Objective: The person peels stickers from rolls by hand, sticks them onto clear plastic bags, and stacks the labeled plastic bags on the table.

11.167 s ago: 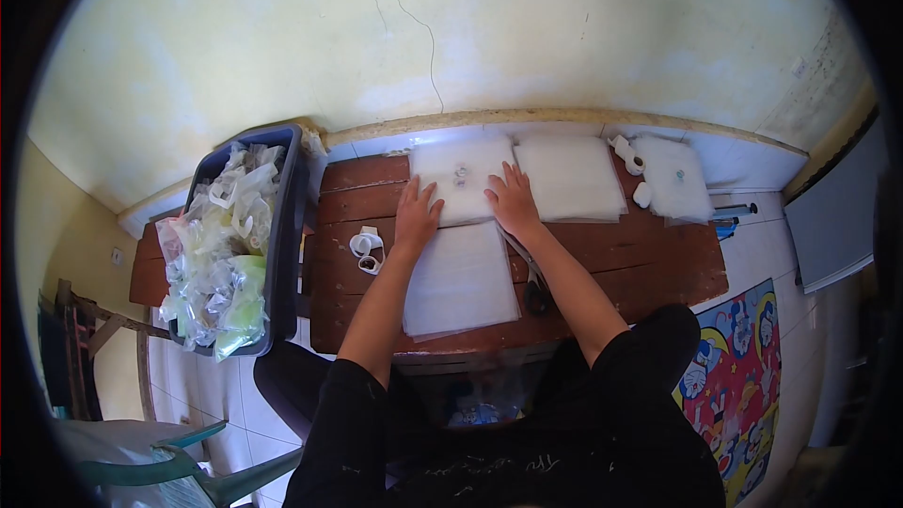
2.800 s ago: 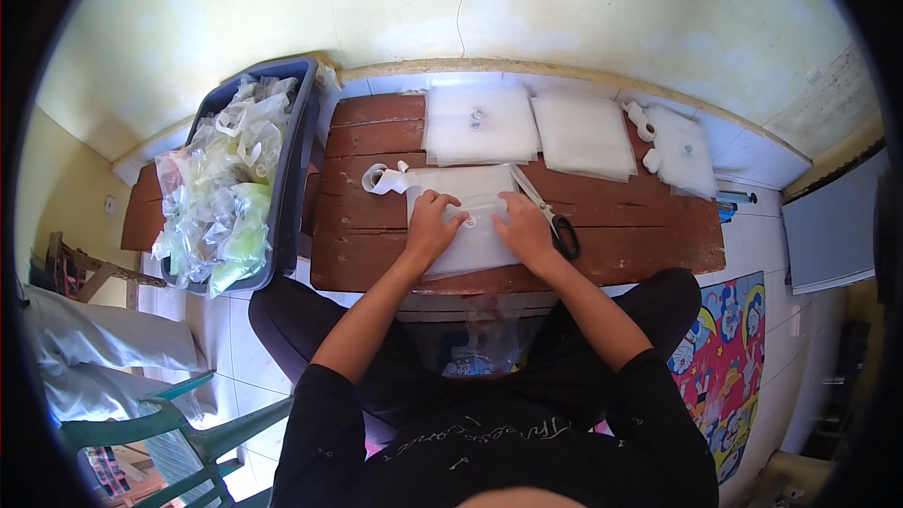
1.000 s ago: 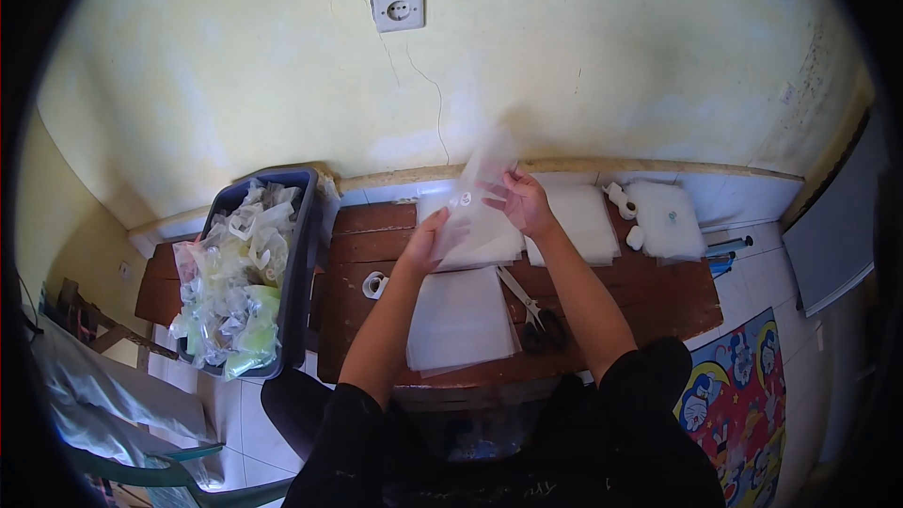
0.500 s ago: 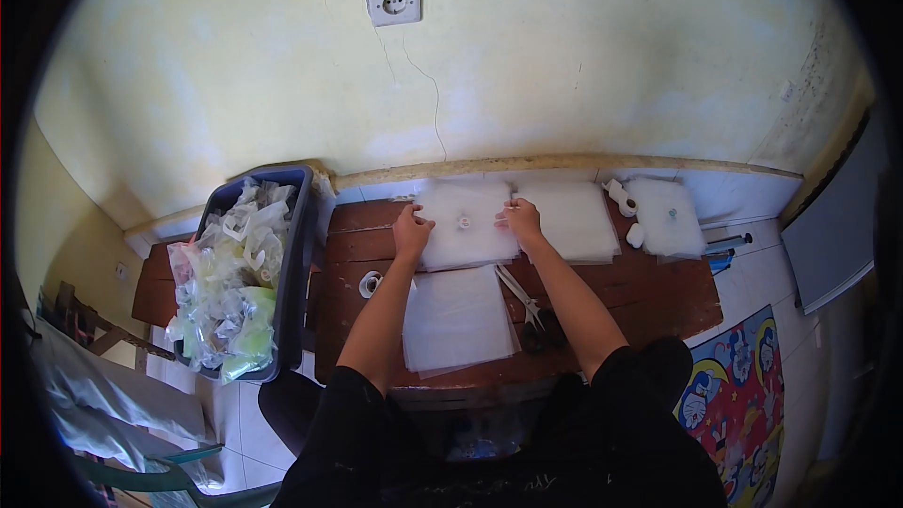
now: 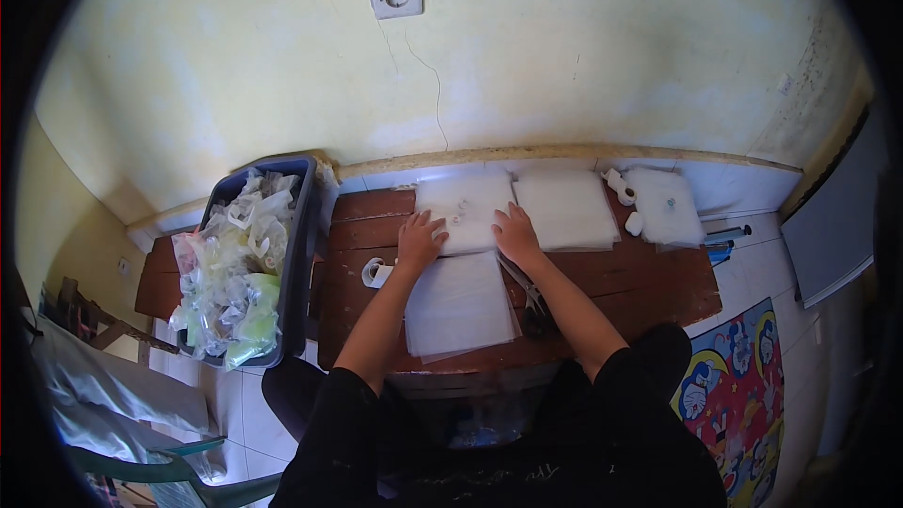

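Note:
My left hand [image 5: 420, 241] lies with fingers spread on the lower left part of a stack of thin translucent plastic sheets [image 5: 470, 190]. On the same stack's lower right edge rests my right hand [image 5: 515, 233], fingers apart and holding nothing. Between the hands, a small whitish mark or object shows on the sheets; I cannot make out what it is. Closer to me is a second stack of sheets [image 5: 456, 306], slightly fanned. A white tape roll [image 5: 377, 273] is left of it, beside my left wrist. Scissors [image 5: 533, 309] lie to its right, partly behind my right forearm.
Two more sheet stacks, one beside my right hand [image 5: 566, 214] and one farther right [image 5: 673, 216], lie on the brown wooden table [image 5: 649, 292]. White rolls [image 5: 619, 188] sit between them. A dark bin [image 5: 300, 273] full of crumpled plastic stands left. The wall [image 5: 564, 75] borders the back.
Both hands have come down from a pinched hold near the stack's sides to lie flatter on its near part, fingers spread. The sheets look smoother, and the view has shifted slightly.

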The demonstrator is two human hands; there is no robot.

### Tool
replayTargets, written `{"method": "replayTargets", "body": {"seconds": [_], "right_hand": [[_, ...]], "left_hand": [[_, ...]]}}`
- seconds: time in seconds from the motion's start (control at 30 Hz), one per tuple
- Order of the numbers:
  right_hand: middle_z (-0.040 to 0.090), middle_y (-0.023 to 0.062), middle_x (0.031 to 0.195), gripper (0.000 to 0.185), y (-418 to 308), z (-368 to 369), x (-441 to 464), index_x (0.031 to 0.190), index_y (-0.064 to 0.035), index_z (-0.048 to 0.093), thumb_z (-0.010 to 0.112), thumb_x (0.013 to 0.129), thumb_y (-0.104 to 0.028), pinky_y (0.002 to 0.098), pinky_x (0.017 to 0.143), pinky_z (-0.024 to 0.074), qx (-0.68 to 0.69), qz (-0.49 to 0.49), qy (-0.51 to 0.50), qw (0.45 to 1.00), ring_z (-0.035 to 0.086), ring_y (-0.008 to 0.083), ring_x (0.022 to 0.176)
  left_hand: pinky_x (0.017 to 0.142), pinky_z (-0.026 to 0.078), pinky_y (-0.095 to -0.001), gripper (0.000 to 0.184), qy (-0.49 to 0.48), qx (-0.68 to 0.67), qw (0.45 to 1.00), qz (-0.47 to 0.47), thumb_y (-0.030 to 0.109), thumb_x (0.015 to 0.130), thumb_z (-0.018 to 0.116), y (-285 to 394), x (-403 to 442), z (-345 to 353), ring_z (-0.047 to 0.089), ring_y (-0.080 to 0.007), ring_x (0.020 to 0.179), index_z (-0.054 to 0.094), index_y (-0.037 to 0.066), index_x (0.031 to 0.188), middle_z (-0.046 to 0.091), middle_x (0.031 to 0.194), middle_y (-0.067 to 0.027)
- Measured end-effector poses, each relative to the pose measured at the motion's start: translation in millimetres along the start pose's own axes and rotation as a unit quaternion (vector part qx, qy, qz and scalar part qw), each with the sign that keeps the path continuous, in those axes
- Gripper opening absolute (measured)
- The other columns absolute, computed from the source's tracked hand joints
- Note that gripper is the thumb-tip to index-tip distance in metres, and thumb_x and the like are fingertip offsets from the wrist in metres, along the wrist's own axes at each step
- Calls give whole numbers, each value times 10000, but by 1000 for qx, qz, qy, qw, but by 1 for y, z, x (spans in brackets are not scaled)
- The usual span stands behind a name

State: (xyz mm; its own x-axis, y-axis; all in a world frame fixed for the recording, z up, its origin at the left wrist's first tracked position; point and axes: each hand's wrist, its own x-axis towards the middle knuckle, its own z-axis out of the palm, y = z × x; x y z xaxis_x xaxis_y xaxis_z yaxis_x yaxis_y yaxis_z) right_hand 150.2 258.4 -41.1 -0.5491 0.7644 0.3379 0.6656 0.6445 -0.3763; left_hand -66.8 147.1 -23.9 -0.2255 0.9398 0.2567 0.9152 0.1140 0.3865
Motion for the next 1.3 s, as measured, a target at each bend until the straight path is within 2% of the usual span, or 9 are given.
{"method": "replayTargets", "body": {"seconds": [0.2, 0.27, 0.47, 0.6, 0.8, 0.87, 1.0, 1.13, 1.3], "right_hand": [[416, 254, 1420, 430, -9, -10, 9, 1276, -66, 566, 576, 908, -289, 498, 1122, 268, -19, -32, 49, 998, 359, 407, 1335], [406, 232, 1436, 430, -14, -16, 7, 1293, -80, 554, 564, 914, -283, 501, 1124, 264, -17, -89, -38, 995, 355, 400, 1340], [456, 208, 1393, 398, -9, -2, -2, 1256, -81, 579, 584, 897, -253, 522, 1126, 247, -64, -59, -20, 996, 366, 394, 1330], [508, 188, 1332, 363, -21, -11, -8, 1198, -68, 603, 609, 874, -232, 515, 1123, 251, -31, -77, 14, 996, 395, 383, 1305], [609, 181, 1168, 273, -72, -20, -34, 1065, -47, 639, 661, 802, -112, 453, 1040, 383, 78, -102, 65, 990, 530, 362, 1164], [641, 172, 1095, 261, -94, -18, -42, 1044, -35, 638, 661, 788, -80, 426, 978, 439, 224, -57, -20, 973, 574, 349, 1093], [663, 177, 967, 285, -136, 0, -51, 1082, -6, 606, 647, 807, -65, 387, 822, 521, 324, -90, -69, 939, 661, 297, 898], [661, 188, 953, 340, -168, 13, -51, 1145, 1, 579, 639, 816, -65, 364, 773, 535, 366, -49, -150, 917, 673, 271, 852], [566, 220, 1210, 432, -183, 28, -50, 1225, -37, 545, 622, 800, -33, 389, 797, 538, 306, -129, -62, 941, 653, 318, 959]], "left_hand": [[1080, 316, -495, 402, 15, 46, 999, -8, 380, 862, 635, 20, 6, 8, 388, -343, 1328, 652, 223, 1231, 464, 1408, -162], [1079, 317, -495, 412, 15, 36, 999, -16, 385, 866, 630, 24, 9, 10, 389, -347, 1324, 643, 222, 1244, 460, 1404, -165], [1071, 327, -500, 440, 43, 13, 999, -22, 371, 864, 641, 25, 9, 9, 405, -353, 1304, 626, 173, 1257, 468, 1382, -183], [993, 409, -464, 385, 47, -21, 999, -3, 312, 826, 694, 27, -7, -27, 529, -337, 1164, 667, 115, 1155, 610, 1197, -154], [891, 475, -418, 286, -6, -107, 994, -9, 205, 798, 713, 20, -53, -70, 616, -324, 999, 685, 70, 1049, 678, 997, -135], [894, 475, -418, 273, -18, -137, 990, -22, 177, 797, 708, 9, -70, -84, 616, -329, 995, 682, 65, 1044, 676, 995, -140], [861, 504, -398, 316, 39, -110, 992, -47, 53, 755, 702, -25, -94, -101, 651, -328, 974, 670, 51, 1069, 684, 1026, -150], [882, 488, -404, 358, 84, -101, 991, -41, 27, 722, 701, -43, -111, -102, 630, -330, 999, 644, 49, 1075, 669, 1051, -147], [859, 486, -446, 239, 48, -96, 989, -97, 30, 750, 637, -34, -109, -102, 611, -358, 963, 633, 55, 987, 658, 961, -144]]}}
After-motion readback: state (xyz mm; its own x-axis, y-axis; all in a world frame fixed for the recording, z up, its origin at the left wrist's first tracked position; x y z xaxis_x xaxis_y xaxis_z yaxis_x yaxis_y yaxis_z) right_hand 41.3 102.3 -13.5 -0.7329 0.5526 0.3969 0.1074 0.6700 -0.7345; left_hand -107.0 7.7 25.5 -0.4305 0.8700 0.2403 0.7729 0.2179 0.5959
